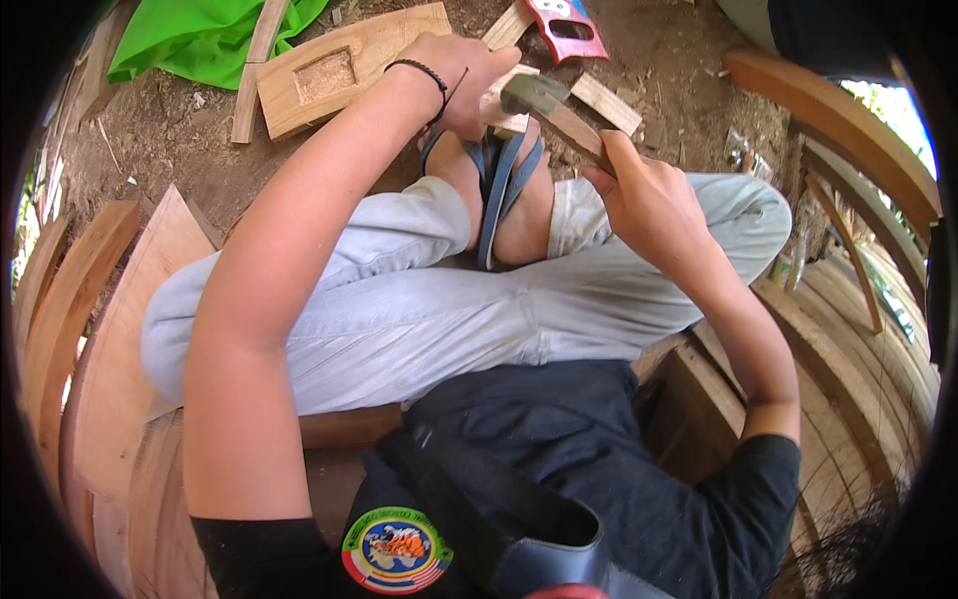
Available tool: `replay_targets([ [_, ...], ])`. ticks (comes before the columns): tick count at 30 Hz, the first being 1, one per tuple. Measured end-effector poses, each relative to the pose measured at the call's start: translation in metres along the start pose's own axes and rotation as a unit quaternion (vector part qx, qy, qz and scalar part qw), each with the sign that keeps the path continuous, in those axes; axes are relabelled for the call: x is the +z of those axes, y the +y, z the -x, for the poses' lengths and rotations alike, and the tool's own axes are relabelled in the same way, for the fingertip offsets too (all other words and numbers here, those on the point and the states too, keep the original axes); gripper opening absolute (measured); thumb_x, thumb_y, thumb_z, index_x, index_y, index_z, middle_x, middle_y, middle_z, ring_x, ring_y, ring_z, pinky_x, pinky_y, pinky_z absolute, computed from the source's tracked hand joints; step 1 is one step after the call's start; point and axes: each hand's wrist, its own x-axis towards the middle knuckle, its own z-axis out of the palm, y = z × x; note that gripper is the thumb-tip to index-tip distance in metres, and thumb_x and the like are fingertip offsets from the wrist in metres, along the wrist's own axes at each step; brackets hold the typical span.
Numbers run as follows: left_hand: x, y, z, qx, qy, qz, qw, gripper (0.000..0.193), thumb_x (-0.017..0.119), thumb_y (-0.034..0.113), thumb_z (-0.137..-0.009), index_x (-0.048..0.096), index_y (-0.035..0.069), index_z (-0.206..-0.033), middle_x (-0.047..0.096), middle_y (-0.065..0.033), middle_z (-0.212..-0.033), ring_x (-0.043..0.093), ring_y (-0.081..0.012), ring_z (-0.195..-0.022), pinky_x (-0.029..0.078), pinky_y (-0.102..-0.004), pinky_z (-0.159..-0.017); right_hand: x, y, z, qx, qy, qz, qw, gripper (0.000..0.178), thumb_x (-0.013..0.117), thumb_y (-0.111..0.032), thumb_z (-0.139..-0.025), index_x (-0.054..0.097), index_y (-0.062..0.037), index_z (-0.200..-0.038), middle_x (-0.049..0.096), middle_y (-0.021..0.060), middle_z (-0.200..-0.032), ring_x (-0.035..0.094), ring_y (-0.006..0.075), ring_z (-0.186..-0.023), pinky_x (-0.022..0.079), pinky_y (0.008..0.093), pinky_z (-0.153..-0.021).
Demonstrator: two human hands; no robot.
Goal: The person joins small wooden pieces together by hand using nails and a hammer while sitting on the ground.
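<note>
My right hand (pixel 654 200) is wrapped round the wooden handle of a hammer (pixel 574 130). The hammer's dark metal head (pixel 534 97) is over a pale wood piece (pixel 494 107), above my sandalled feet; whether they touch I cannot tell. My left hand (pixel 469 80), with a dark cord bracelet at the wrist, is closed against that wood piece, its fingertips mostly hidden from above. Beyond my left forearm lies a thick board (pixel 284 98) with a rectangular recess cut into it.
A short wood block (pixel 607 103) and a saw with a red handle (pixel 589 48) lie on the dirt ground. Green cloth (pixel 190 40) and a narrow wood strip (pixel 246 95) are at the far left. Planks (pixel 828 130) stand along the right; a wide board (pixel 130 339) leans at the left.
</note>
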Motion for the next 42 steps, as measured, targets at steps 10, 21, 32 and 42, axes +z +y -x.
replay_targets([
  [10,-0.002,-0.009,0.000,0.008,-0.041,0.060,0.997,0.065,0.077,0.026,-0.055,0.053,0.006,-0.112,0.070,-0.0205,-0.090,0.069,-0.0389,-0.087,0.057,-0.0455,-0.072,-0.054,-0.023,0.001,-0.072,0.208,-0.164,0.962,0.027,0.062,-0.022,-0.099,0.055,-0.0017,-0.114,0.063,0.0166,-0.073,0.066,0.0349,-0.064,0.049,0.0344,-0.058],
  [21,-0.010,-0.010,-0.005,0.013,-0.060,0.054,0.997,0.067,0.079,0.028,-0.051,0.054,0.008,-0.110,0.070,-0.0192,-0.089,0.069,-0.0382,-0.088,0.057,-0.0458,-0.072,-0.027,0.017,0.003,-0.119,0.126,-0.034,0.984,0.032,0.068,-0.019,-0.092,0.054,-0.0033,-0.116,0.066,0.0193,-0.080,0.067,0.0392,-0.069,0.053,0.0470,-0.058],
  [32,-0.030,-0.007,-0.020,0.020,-0.076,0.007,0.997,0.067,0.080,0.028,-0.053,0.059,0.008,-0.113,0.071,-0.0160,-0.082,0.071,-0.0348,-0.083,0.057,-0.0441,-0.070,-0.040,0.039,-0.026,-0.136,0.113,0.005,0.984,0.032,0.068,-0.018,-0.091,0.054,-0.0009,-0.114,0.067,0.0151,-0.074,0.068,0.0357,-0.063,0.054,0.0436,-0.055],
  [42,0.011,-0.013,-0.025,-0.015,-0.120,0.031,0.992,0.066,0.081,0.033,-0.057,0.058,0.009,-0.113,0.072,-0.0167,-0.091,0.071,-0.0346,-0.091,0.057,-0.0441,-0.077,0.016,0.069,-0.050,-0.153,0.008,0.008,0.988,0.028,0.068,-0.020,-0.090,0.053,-0.0043,-0.108,0.063,0.0182,-0.068,0.065,0.0403,-0.062,0.051,0.0477,-0.052],
])
